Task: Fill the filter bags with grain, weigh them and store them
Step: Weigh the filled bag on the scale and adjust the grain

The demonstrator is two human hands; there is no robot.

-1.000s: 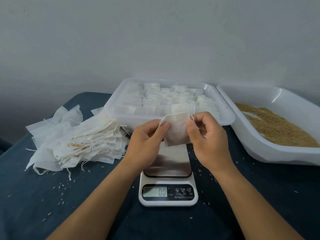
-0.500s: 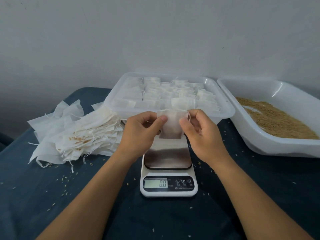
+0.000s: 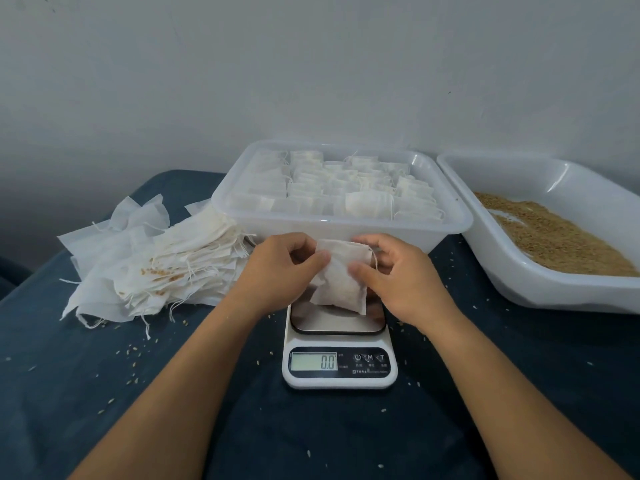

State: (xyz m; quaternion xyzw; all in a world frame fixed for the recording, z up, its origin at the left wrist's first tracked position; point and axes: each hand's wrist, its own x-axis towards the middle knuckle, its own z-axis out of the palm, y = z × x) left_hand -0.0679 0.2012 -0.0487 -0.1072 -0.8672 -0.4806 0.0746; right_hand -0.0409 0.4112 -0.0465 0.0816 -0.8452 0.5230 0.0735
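Filter bag (image 3: 341, 275) lowered over scale (image 3: 339, 341), pinched by left hand (image 3: 280, 268) and right hand (image 3: 398, 275), fingertips hidden.

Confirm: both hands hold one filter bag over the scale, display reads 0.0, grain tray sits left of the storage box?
Not quite. The head view shows the grain tray to the right of the storage box, not left; the empty bags pile is on the left. The rest holds: left hand and right hand hold the filter bag over the scale, reading 0.0.

White bag (image 3: 341, 277), golden-brown grain (image 3: 554, 237)
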